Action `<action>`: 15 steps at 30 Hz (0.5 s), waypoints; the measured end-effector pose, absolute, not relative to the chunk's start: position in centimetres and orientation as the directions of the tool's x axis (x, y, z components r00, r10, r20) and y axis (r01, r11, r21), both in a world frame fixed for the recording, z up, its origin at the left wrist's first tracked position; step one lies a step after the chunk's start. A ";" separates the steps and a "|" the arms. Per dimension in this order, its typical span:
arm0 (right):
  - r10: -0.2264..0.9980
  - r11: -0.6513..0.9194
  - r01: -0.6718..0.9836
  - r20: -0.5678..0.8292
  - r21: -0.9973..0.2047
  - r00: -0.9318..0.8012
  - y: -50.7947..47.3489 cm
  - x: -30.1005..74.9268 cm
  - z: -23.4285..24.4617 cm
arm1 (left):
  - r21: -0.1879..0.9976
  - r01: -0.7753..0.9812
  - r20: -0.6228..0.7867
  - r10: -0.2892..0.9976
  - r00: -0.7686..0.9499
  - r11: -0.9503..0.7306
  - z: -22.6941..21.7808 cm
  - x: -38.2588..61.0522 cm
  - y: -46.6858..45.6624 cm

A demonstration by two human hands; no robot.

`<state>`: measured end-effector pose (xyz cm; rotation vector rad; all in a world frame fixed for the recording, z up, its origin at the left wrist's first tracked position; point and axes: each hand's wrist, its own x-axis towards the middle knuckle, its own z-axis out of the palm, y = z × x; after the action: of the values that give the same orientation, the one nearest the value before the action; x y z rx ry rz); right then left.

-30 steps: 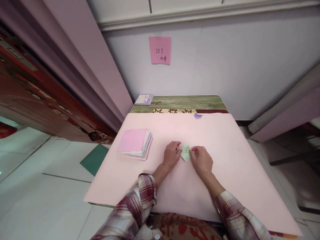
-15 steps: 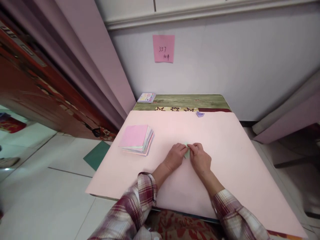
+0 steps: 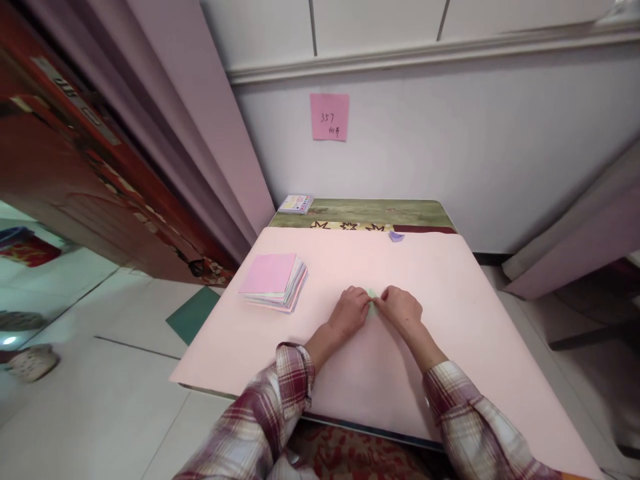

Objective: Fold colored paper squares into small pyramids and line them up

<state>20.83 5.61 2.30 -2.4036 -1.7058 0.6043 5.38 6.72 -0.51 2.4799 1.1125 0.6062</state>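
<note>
A small piece of folded light-green paper lies between my hands on the pink-covered table, partly hidden by fingers. My left hand is closed at its left side, fingertips pinching the paper's edge. From the right, my right hand also pinches it, thumb and forefinger meeting close to the left fingertips. To the left of both hands sits a stack of coloured square paper, a pink sheet on top. Farther back lies a small folded purple paper.
A pale pink sheet covers most of the table. At the back left corner is a small printed packet. A pink note hangs on the wall. A green square lies on the floor to the left. Another person's foot shows at far left.
My right fingers have shifted slightly lower along the green paper, close to the left fingertips. The head view has tilted up a little. A foot has come further into view at the left.
</note>
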 end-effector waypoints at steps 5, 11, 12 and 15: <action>0.942 -0.319 0.846 -0.245 -0.428 0.231 5.3 20.9 2.4 | 0.515 0.645 0.218 0.814 0.539 -0.565 -0.4 5.8 6.3; 0.964 -0.242 0.636 -0.108 -0.733 0.243 4.3 20.3 0.9 | 0.695 0.592 0.221 0.905 0.364 -0.408 0.0 6.0 5.2; 0.965 -0.219 0.577 -0.087 -0.787 0.247 4.2 20.0 0.7 | 0.759 0.547 0.204 0.926 0.318 -0.355 0.3 6.0 5.0; 0.962 -0.147 0.402 -0.036 -0.904 0.272 3.5 19.2 1.0 | 0.936 0.306 0.104 0.967 0.231 -0.174 1.6 5.7 4.6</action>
<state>19.23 3.55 0.97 -1.7042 -1.2591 0.8413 5.75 4.63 1.63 1.6502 1.2068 0.9741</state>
